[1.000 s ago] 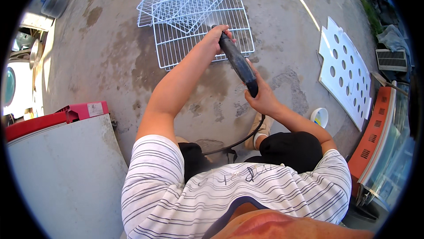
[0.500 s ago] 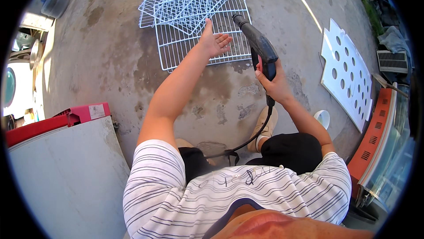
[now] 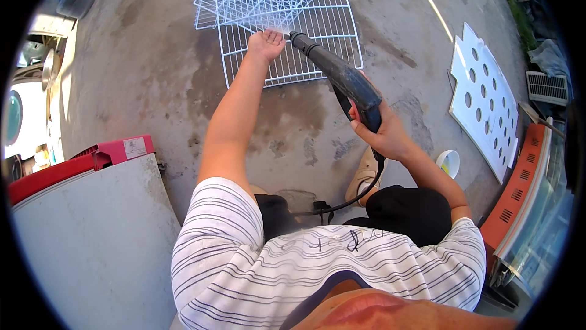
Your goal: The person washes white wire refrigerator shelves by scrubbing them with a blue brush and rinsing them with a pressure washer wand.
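Observation:
My right hand is wrapped round the handle of a black spray gun with a red trigger. A black hose runs from the grip down past my legs. A pale mist shows at the nozzle. My left hand is just left of the nozzle, palm up, fingers loosely curled and nothing in it. Beneath it, a front wire rack lies on the concrete, partly over further white wire racks. Whether the left hand touches the rack cannot be told.
A white panel with round holes lies at the right, near a white bowl. An orange-trimmed glass-sided cabinet stands at the right edge. On the left is a large grey-white box-like unit with a red top edge. Wet patches mark the concrete.
My left hand has moved left and its fingers have curled. The gun has swung left, its nozzle now beside that hand, and mist has appeared. The view has shifted slightly.

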A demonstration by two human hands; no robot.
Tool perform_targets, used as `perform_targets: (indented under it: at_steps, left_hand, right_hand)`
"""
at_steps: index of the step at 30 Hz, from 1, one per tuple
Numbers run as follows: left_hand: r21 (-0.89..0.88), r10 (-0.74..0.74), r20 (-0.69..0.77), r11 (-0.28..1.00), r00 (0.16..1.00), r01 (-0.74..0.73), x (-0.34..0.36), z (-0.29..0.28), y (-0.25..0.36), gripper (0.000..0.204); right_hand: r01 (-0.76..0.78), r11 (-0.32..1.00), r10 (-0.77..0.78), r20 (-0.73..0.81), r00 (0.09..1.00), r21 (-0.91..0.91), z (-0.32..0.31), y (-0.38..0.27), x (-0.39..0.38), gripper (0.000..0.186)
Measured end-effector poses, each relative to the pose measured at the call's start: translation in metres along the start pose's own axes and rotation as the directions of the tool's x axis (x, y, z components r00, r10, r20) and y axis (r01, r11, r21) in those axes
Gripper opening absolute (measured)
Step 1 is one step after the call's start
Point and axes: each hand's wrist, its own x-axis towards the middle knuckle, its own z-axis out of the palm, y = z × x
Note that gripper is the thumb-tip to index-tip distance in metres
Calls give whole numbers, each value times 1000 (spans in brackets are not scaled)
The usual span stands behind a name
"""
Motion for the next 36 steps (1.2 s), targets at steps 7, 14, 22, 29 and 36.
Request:
perform_targets:
  at_steps: [7, 14, 22, 29, 36]
  left_hand:
    - [-185, 51, 171, 982, 984, -19, 4, 8, 10, 59]
    - [-132, 133, 207, 985, 969, -107, 2, 3, 29, 62]
    - [-54, 177, 275, 984, 945, -169, -4, -3, 36, 59]
    - [747, 635, 531, -39, 561, -663, 18, -34, 34, 56]
    - [634, 536, 753, -748, 382, -199, 7, -33, 10, 57]
  right_hand:
    - [-13, 997, 7, 78, 997, 74, 2, -5, -1, 81]
    - [10, 997, -23, 166, 986, 79, 4, -11, -2, 80]
    - [32, 996, -47, 166, 985, 88, 7, -12, 0, 80]
    - [20, 996, -29, 98, 995, 86, 5, -10, 6, 81]
    - [-16, 999, 16, 0, 1000, 32, -3, -14, 9, 82]
